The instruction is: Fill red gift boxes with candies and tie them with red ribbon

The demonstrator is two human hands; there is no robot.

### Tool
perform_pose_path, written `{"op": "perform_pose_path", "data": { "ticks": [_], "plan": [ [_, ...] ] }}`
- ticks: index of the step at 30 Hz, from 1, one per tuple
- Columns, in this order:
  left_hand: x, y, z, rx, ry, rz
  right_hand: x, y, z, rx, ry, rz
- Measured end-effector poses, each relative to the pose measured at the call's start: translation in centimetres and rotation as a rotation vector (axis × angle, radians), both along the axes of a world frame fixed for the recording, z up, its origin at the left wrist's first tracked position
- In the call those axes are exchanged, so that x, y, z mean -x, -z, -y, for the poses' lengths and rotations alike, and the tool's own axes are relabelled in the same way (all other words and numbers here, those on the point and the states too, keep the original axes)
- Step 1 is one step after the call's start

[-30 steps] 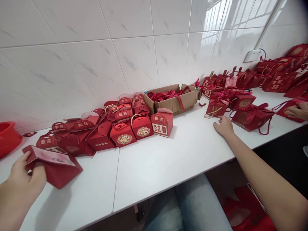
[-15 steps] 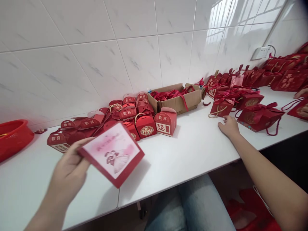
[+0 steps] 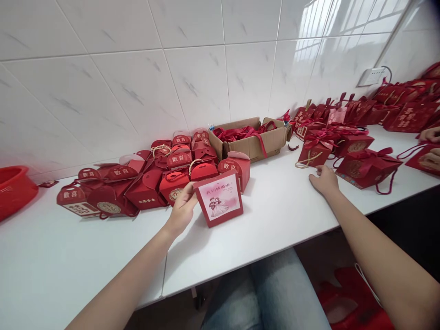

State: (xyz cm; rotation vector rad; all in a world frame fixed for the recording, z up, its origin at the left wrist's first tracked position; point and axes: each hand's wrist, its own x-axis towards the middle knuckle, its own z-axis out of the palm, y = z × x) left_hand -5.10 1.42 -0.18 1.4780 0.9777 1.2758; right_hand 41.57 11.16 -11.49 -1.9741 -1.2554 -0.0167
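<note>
Presently logged, one bench:
Left hand [image 3: 182, 211]: fingers closed on the left edge of the pink-faced red box [image 3: 219, 198], which stands upright on the white table [image 3: 275, 220], pink panel toward the camera, just in front of the red gift-box pile [image 3: 147, 176].
Right hand [image 3: 323, 179]: flat and unclenched on the table, holding nothing, just beside the ribboned box [image 3: 312, 152]; well apart from the held box.
Cardboard carton [image 3: 252, 142]: open, holding red ribbons.
Red basin [image 3: 13, 188]: far left, contents unseen.

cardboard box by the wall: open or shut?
Open. The cardboard box has its flaps up, with red ribbons visible inside.
</note>
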Motion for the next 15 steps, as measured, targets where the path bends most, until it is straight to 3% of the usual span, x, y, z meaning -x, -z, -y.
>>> {"op": "perform_pose_path", "data": {
  "ticks": [5, 10, 15],
  "plan": [
    [1.0, 1.4, 0.1, -0.022, 0.018, 0.117, -0.1, 0.1, 0.1, 0.001, -0.008, 0.010],
    [1.3, 1.5, 0.7, -0.168, 0.078, 0.006, 0.2, -0.1, 0.2, 0.004, -0.038, 0.028],
    [0.9, 1.4, 1.2, -0.236, 0.012, -0.120, 0.3, -0.2, 0.2, 0.005, -0.039, 0.027]
  ]
}}
